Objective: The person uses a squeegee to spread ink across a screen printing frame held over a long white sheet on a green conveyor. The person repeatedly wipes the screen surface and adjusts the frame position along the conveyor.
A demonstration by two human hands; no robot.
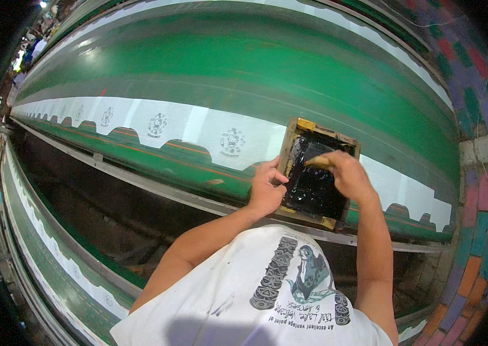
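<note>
A wooden screen-printing frame (345,139) lies on a strip of white fabric pieces (196,124) along the near edge of a long green table. Glossy black ink (313,193) covers the inside of the frame. My left hand (267,187) grips the frame's left side, fingers bent against the wood. Inside the frame, my right hand (347,175) is closed on a squeegee with a yellowish handle (319,162); its lower edge is hard to make out against the ink. Left of the frame, the pieces carry a repeated dark printed figure (232,142).
The green table (209,69) runs far off to the left, with another white strip along its far edge. A metal rail (140,180) borders its near side. Behind me stands a second green table (53,265) with white pieces. A painted brick wall (474,242) rises at the right.
</note>
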